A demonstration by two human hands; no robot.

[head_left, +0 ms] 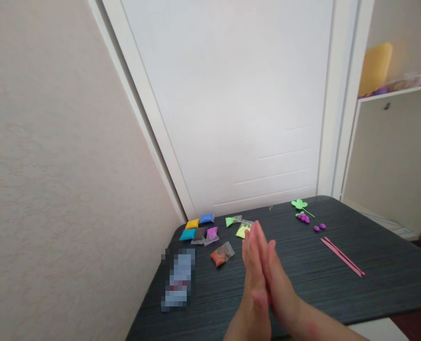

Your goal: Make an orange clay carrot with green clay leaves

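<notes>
My left hand (pixel 254 274) and my right hand (pixel 280 286) are pressed palm to palm above the dark table (pixel 324 293), fingers straight and pointing away from me. Whatever may lie between the palms is hidden. Just behind the fingertips is a bag of pale yellow clay (pixel 243 230), partly covered by my left hand. An orange clay bag (pixel 222 254) lies to the left of the hands. Off to the right are two pink sticks (pixel 342 256), two loose purple balls (pixel 319 227), a cluster of purple balls (pixel 303 218) and a green clover-like shape (pixel 299 204) with a thin stem.
Small bags of yellow (pixel 192 224), blue (pixel 206 218), teal (pixel 188 235), dark (pixel 199 235), purple (pixel 212 234) and green clay (pixel 233 220) lie at the back left. A blurred-out flat item (pixel 180 279) is at the left edge. A white panel (pixel 232 118) rises behind the table.
</notes>
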